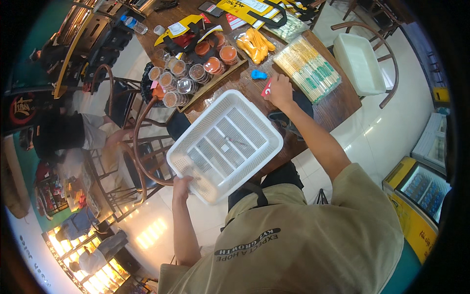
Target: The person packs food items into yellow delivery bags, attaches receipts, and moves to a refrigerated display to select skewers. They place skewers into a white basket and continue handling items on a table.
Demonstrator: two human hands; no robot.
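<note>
My left hand (181, 186) grips the near left corner of a white plastic basket (200, 128) with slotted base, tilted over the table's front edge. A small slim dark-and-red object (236, 141) lies inside, too small to name. Over the wooden table (330, 114), my right hand (282, 91) has its fingers curled on a red card or packet (267, 88) with white print. Beside that hand are a small blue plastic object (259, 74) and a clear-wrapped bundle of paper-sleeved chopsticks (308, 70). Under my right forearm sits a dark item (290, 123), partly hidden.
A wooden tray (216, 88) holds several lidded cups of red-brown sauce. Behind are bagged yellow plastic spoons (256, 45), yellow bags (244, 9) and a water bottle (134, 24). A pale tub (361, 62) rests on a chair at right; chairs (147, 169) stand left. Other people sit nearby.
</note>
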